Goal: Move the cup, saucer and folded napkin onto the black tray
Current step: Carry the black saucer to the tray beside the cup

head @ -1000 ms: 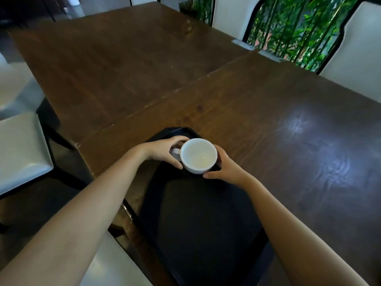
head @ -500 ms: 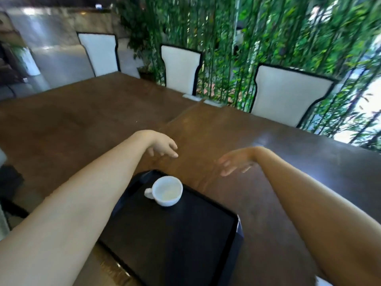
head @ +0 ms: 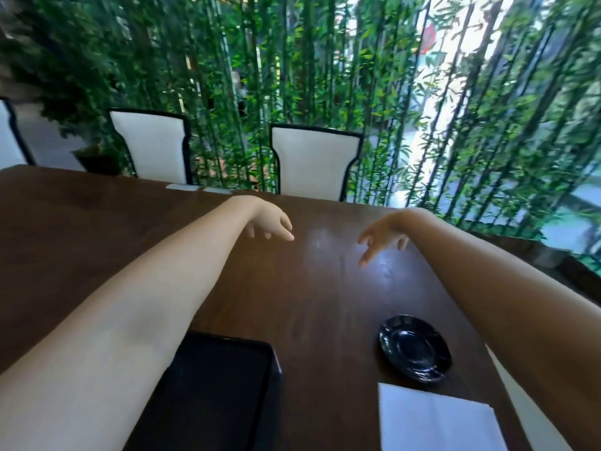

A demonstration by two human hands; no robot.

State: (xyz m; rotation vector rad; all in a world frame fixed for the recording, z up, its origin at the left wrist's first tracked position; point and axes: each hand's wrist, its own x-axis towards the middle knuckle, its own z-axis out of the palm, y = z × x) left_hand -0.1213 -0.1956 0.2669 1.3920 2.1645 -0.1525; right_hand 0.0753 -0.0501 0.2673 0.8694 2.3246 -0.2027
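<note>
The black tray (head: 227, 385) lies at the bottom centre of the brown table, partly covered by my left forearm; the white cup is hidden from view. A glossy black saucer (head: 414, 348) rests on the table to the tray's right. Just below the saucer lies a folded white napkin (head: 435, 418). My left hand (head: 270, 222) hovers over the table's middle, empty, fingers loosely apart. My right hand (head: 383, 237) hovers beside it, also empty with fingers spread, well beyond the saucer.
The dark wooden table (head: 97, 229) stretches left and ahead. Two white chairs with black trim, one at left (head: 151, 144) and one nearer the middle (head: 313, 161), stand at its far edge before a wall of green bamboo. A bright window is at the right.
Both hands let go of the cup on the tray and lifted forward. The view swung up and to the right, bringing the saucer and napkin into view and hiding the cup.
</note>
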